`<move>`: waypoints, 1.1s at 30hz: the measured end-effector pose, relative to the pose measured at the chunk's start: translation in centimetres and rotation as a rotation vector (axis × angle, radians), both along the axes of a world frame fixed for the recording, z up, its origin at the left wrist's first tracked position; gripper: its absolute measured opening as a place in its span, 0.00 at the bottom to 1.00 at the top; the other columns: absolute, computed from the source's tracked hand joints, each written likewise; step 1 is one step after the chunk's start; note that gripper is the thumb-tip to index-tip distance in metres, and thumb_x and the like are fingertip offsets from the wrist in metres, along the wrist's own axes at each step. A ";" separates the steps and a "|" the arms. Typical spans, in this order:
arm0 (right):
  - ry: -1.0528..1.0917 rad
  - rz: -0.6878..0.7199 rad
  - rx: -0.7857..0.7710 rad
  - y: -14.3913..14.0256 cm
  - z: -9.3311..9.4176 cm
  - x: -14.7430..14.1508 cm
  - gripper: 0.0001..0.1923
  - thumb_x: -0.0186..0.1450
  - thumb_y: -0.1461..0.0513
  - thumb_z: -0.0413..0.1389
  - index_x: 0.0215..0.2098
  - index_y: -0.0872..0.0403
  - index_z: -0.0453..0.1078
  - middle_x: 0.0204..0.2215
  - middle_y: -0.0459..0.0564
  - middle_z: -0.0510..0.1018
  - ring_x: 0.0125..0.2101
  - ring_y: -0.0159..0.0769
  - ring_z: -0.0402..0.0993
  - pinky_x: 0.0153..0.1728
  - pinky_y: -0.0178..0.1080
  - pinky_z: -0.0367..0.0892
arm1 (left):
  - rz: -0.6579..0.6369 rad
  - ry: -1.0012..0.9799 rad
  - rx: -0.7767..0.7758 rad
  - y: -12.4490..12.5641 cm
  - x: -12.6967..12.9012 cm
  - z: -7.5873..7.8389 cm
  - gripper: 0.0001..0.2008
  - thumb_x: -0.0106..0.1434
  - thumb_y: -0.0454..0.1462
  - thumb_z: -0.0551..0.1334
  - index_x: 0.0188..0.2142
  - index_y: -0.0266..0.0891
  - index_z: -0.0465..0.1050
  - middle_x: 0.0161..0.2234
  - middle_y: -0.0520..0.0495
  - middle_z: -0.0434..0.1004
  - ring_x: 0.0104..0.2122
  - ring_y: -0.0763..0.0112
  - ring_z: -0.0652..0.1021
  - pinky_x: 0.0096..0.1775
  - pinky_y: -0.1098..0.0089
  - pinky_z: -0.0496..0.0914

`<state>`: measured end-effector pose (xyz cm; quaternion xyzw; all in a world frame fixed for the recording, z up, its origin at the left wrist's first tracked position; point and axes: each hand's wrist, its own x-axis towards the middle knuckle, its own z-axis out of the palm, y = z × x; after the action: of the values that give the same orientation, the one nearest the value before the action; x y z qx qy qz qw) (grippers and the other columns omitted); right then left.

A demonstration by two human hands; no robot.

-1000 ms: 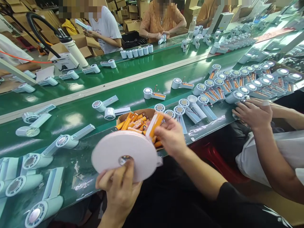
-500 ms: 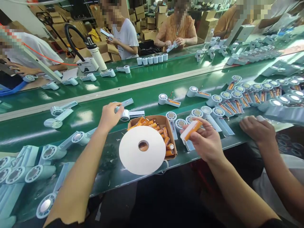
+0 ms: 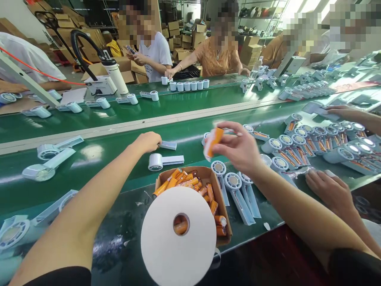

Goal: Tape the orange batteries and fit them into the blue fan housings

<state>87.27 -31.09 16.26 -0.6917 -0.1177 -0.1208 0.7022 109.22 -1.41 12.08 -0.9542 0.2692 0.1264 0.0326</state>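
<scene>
While the left hand (image 3: 148, 141) closes on a pale fan housing (image 3: 167, 145) at frame centre, the right hand (image 3: 238, 151) pinches an orange battery (image 3: 213, 142) above the cardboard box (image 3: 219, 198).

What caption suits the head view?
Right hand holds an orange battery; left hand grips a fan housing on the green belt.

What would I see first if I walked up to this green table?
Probably the big white tape roll right at the near edge, leaning on a cardboard box full of orange batteries. Just above, the right hand holds one orange battery, while the left hand grips a white fan part.
</scene>
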 end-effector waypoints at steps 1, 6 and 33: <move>-0.011 0.038 -0.032 0.9 -0.2 2.5 0.30 0.61 0.55 0.76 0.58 0.46 0.72 0.41 0.47 0.88 0.43 0.43 0.89 0.47 0.48 0.85 | -0.022 0.011 -0.011 -0.2 0.3 -0.1 0.13 0.57 0.40 0.66 0.40 0.50 0.87 0.50 0.44 0.88 0.50 0.53 0.82 0.48 0.64 0.73; 0.034 0.115 -0.329 5.3 -2.5 12.0 0.25 0.66 0.61 0.69 0.59 0.48 0.71 0.34 0.42 0.87 0.37 0.37 0.87 0.49 0.43 0.80 | -0.070 0.089 -0.122 0.5 1.6 0.5 0.17 0.61 0.47 0.64 0.45 0.50 0.88 0.47 0.49 0.90 0.42 0.60 0.83 0.43 0.68 0.72; -0.079 0.272 -1.299 5.4 -2.9 14.3 0.26 0.78 0.57 0.59 0.73 0.53 0.70 0.66 0.61 0.79 0.62 0.49 0.78 0.62 0.50 0.72 | 0.186 -0.101 -0.388 -4.3 -2.4 2.2 0.22 0.73 0.42 0.58 0.60 0.37 0.79 0.59 0.36 0.85 0.59 0.51 0.81 0.61 0.58 0.74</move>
<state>101.52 -25.70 13.37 -0.9483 -0.2786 0.0393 0.1467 106.82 -5.66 14.24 -0.9684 0.1971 0.0266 -0.1501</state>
